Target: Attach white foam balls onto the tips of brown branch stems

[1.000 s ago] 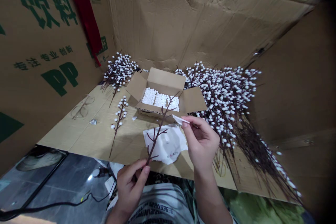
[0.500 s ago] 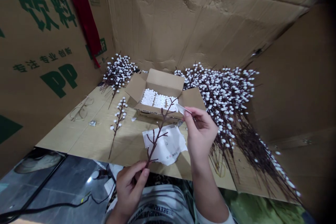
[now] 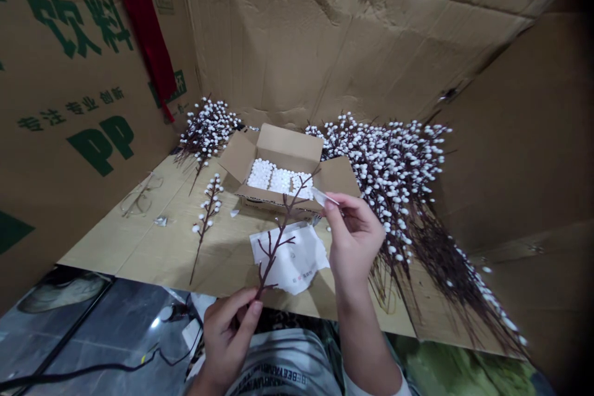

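We see the left hand (image 3: 226, 340) pinching the base of a thin dark-brown artificial twig (image 3: 281, 238), held over a crumpled white paper sheet (image 3: 301, 262). The right hand (image 3: 356, 249) pinches a narrow white paper strip (image 3: 322, 197) near it. Both are mid-handling; next move needs both pinches steady.

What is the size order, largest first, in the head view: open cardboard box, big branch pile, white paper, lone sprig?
Big branch pile, then open cardboard box. White paper and lone sprig look similar; the paper is nearer the camera, so I cannot rank them.
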Demonstrator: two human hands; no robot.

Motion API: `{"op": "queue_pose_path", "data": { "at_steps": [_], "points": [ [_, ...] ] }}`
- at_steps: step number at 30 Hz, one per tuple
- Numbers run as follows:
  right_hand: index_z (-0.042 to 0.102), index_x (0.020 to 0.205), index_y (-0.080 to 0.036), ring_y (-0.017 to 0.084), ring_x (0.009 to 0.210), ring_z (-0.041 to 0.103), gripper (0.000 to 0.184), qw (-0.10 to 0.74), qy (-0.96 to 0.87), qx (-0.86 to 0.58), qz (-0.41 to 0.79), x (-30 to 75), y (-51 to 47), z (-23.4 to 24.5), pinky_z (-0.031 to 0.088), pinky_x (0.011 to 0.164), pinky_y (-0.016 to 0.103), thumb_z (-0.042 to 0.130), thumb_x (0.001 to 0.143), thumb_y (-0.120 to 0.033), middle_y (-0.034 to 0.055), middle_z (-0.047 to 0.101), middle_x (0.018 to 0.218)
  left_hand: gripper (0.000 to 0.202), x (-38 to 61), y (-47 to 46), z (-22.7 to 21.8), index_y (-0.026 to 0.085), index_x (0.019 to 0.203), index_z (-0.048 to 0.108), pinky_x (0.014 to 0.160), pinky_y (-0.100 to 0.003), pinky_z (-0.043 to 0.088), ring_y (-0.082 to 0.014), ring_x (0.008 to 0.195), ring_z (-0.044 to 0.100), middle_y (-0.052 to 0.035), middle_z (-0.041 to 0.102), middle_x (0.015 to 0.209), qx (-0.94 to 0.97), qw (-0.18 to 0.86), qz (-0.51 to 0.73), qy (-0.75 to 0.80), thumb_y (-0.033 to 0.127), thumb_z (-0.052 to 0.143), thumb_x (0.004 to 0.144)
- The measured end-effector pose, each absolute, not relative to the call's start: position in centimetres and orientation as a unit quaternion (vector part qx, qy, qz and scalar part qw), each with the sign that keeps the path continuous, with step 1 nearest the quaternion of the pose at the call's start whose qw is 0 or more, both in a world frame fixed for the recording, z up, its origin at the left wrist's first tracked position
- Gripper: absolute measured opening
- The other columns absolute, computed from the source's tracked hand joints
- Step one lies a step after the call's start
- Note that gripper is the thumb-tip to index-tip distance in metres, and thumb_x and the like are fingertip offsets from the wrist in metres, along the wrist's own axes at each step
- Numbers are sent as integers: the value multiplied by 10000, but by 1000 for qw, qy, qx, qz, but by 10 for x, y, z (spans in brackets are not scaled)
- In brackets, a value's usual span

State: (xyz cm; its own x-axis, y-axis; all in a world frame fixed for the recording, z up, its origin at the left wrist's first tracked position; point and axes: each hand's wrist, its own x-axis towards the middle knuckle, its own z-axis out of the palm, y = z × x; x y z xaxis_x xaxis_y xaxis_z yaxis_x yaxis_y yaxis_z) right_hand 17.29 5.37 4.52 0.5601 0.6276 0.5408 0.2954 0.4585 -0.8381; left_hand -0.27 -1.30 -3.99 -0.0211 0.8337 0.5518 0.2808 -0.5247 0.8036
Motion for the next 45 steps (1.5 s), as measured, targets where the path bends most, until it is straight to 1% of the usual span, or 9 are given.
{"op": "queue_pose_path", "data": {
  "at_steps": [3,5,11,15,21,25,33,40,45],
  "points": [
    [706,827,-213,140,618,626,57,741,-441,-503,70,179,56,47,493,556,263,674,786,-190,1,695,736,91,-3,-13,-40,179,860,712,409,-144,432,-76,375,529,50,661,523,652,243,578,426,172,628,825],
    [701,843,-217,144,625,628,71,727,-467,-501,54,184,58,52,493,562,272,657,798,-185,3,695,753,88,-3,-13,-40,179,861,709,401,-143,421,-73,364,513,61,630,495,656,245,575,424,170,631,822],
    [682,886,-227,164,722,609,146,618,-615,-489,-1,194,59,77,469,609,291,568,849,-145,12,676,798,80,-4,-12,-38,182,840,707,400,-144,416,-66,355,489,66,600,490,667,224,579,412,156,638,809],
    [660,911,-218,164,735,582,174,546,-686,-479,-40,196,61,93,450,626,293,527,867,-114,13,659,802,74,-4,-11,-34,177,816,714,385,-158,416,-76,343,487,63,579,457,669,219,581,409,161,643,800],
    [637,908,-207,175,751,579,172,489,-736,-465,-56,197,65,108,436,669,312,499,881,-108,29,664,819,86,-4,-9,-32,180,831,715,380,-163,410,-78,348,492,58,589,460,675,213,582,400,142,650,789],
    [634,892,-210,183,749,579,195,448,-768,-456,-50,200,64,118,435,673,319,475,875,-98,34,658,815,110,-4,-10,-35,184,862,709,388,-156,399,-73,358,485,72,554,453,675,221,587,389,124,643,797],
    [626,869,-216,182,747,593,163,449,-769,-453,-49,205,66,126,437,668,314,493,879,-122,30,662,804,96,-3,-10,-31,193,833,715,368,-169,383,-75,341,459,67,563,440,670,203,597,391,134,657,784],
    [623,842,-224,183,744,593,170,428,-782,-453,-19,209,66,129,435,679,319,501,853,-107,17,652,780,112,-3,-9,-27,184,839,712,374,-167,398,-82,345,486,64,567,441,677,204,593,385,116,649,778],
    [629,860,-217,163,696,564,148,479,-748,-459,-19,213,64,131,427,639,299,514,861,-123,14,634,771,98,-2,-8,-24,185,812,722,355,-165,395,-79,323,477,60,575,430,674,197,595,391,125,652,777]
  ]
}}
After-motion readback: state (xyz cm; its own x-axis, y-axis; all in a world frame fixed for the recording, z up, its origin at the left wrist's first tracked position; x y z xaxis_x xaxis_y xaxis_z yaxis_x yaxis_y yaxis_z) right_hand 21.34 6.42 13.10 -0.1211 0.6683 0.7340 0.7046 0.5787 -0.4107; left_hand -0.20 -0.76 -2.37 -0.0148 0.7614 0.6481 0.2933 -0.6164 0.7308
